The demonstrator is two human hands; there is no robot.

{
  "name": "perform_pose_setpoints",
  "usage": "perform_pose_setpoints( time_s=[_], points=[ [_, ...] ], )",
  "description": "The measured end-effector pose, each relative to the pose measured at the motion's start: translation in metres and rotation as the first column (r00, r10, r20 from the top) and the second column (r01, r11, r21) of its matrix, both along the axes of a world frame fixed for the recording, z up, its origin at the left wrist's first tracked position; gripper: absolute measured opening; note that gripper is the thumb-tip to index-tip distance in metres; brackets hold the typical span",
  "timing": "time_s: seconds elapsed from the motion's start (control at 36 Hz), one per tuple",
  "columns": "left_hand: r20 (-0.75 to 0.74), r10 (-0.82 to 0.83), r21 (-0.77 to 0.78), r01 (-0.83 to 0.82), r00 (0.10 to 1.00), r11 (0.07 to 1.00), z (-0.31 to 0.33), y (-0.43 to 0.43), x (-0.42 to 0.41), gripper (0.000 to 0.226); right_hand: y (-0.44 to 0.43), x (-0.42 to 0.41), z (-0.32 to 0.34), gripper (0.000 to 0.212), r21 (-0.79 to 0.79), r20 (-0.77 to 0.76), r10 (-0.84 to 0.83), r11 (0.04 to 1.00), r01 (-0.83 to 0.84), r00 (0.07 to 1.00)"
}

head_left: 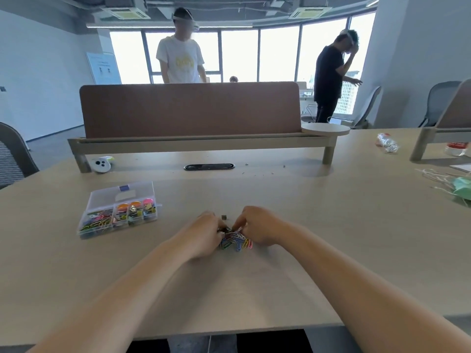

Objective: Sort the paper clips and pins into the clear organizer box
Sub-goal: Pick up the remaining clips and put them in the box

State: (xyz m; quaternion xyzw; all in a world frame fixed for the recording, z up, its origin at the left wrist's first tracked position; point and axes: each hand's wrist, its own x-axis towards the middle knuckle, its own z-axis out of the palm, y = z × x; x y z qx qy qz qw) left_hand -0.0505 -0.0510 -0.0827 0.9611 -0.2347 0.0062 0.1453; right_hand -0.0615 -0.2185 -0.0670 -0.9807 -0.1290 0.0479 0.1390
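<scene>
A small heap of coloured paper clips [235, 241] lies on the table in front of me, between my two hands. My left hand [205, 234] curls in from the left and my right hand [257, 228] from the right, with the fingertips of both gathered on the heap. A tiny dark piece [224, 217] sits just beyond the heap. The clear organizer box [119, 210] stands to the left with its lid open; one long compartment holds coloured clips, and smaller ones hold orange, yellow and pink items.
A brown desk divider [188, 110] on a shelf closes off the far side of the table. A white controller [102, 164] lies beneath it at the left. Plastic bottles [387, 142] and a green mask [462, 189] lie at the right. Two people stand behind the divider.
</scene>
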Motion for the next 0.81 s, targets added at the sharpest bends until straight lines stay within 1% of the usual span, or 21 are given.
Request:
perform_pose_setpoints(
  time_s=[0.06, 0.14, 0.19, 0.28, 0.33, 0.36, 0.39, 0.42, 0.44, 0.47, 0.56, 0.61, 0.67, 0.72, 0.81],
  points=[
    [0.005, -0.006, -0.002, 0.006, 1.000, 1.000, -0.001, 0.002, -0.002, 0.026, -0.002, -0.004, 0.001, 0.033, 0.002, -0.001, -0.011, 1.000, 0.011, 1.000],
    [0.015, 0.037, -0.015, -0.037, 0.999, 0.999, 0.000, 0.004, -0.004, 0.025, -0.006, -0.008, 0.003, 0.033, 0.021, -0.002, -0.036, 0.999, 0.036, 0.999],
    [-0.016, 0.062, -0.041, -0.062, 0.998, 0.997, 0.001, 0.006, -0.004, 0.027, -0.010, -0.011, 0.004, 0.035, 0.000, -0.006, -0.040, 0.999, 0.040, 0.999],
    [-0.070, 0.078, -0.040, -0.081, 0.995, 0.996, 0.002, 0.009, -0.002, 0.033, -0.015, -0.013, 0.005, 0.026, -0.029, -0.018, -0.043, 0.999, 0.042, 0.999],
    [-0.123, 0.084, -0.012, -0.086, 0.989, 0.996, 0.003, 0.011, 0.000, 0.043, -0.016, -0.016, 0.008, 0.021, -0.074, -0.057, -0.023, 0.997, 0.019, 0.998],
    [-0.149, 0.086, 0.001, -0.086, 0.985, 0.996, 0.003, 0.012, 0.000, 0.052, -0.017, -0.017, 0.010, 0.022, -0.090, -0.071, -0.011, 0.996, 0.004, 0.997],
    [-0.164, 0.089, 0.014, -0.087, 0.982, 0.996, 0.005, 0.012, -0.001, 0.060, -0.017, -0.016, 0.011, 0.017, -0.107, -0.083, -0.006, 0.994, -0.003, 0.997],
    [-0.167, 0.091, 0.023, -0.088, 0.982, 0.996, 0.005, 0.012, -0.001, 0.064, -0.017, -0.016, 0.012, 0.019, -0.108, -0.078, 0.004, 0.994, -0.013, 0.997],
    [-0.160, 0.084, 0.027, -0.081, 0.984, 0.996, 0.006, 0.011, -0.002, 0.062, -0.017, -0.015, 0.011, 0.030, -0.107, -0.079, -0.003, 0.994, -0.006, 0.997],
    [-0.154, 0.076, 0.025, -0.073, 0.985, 0.997, 0.006, 0.010, -0.002, 0.058, -0.016, -0.015, 0.009, 0.036, -0.093, -0.070, -0.006, 0.996, 0.000, 0.998],
    [-0.126, 0.049, -0.001, -0.049, 0.991, 0.999, 0.005, 0.006, -0.002, 0.035, -0.011, -0.014, 0.004, 0.031, -0.066, -0.024, -0.016, 0.998, 0.014, 1.000],
    [-0.101, 0.048, -0.016, -0.050, 0.994, 0.999, 0.003, 0.004, -0.001, 0.027, -0.006, -0.013, 0.001, 0.031, -0.045, 0.009, -0.023, 0.999, 0.024, 1.000],
    [-0.079, 0.050, -0.024, -0.052, 0.996, 0.998, 0.003, 0.001, -0.002, 0.029, -0.001, -0.011, -0.004, 0.032, -0.005, 0.033, -0.042, 0.999, 0.042, 0.999],
    [-0.062, 0.038, -0.022, -0.039, 0.997, 0.999, 0.004, -0.001, -0.002, 0.033, 0.004, -0.008, -0.007, 0.027, 0.038, 0.036, -0.075, 0.997, 0.074, 0.997],
    [-0.059, 0.024, -0.048, -0.027, 0.998, 0.998, 0.007, 0.000, -0.003, 0.033, 0.006, -0.006, -0.008, 0.021, 0.058, 0.050, -0.075, 0.996, 0.072, 0.996]
  ],
)
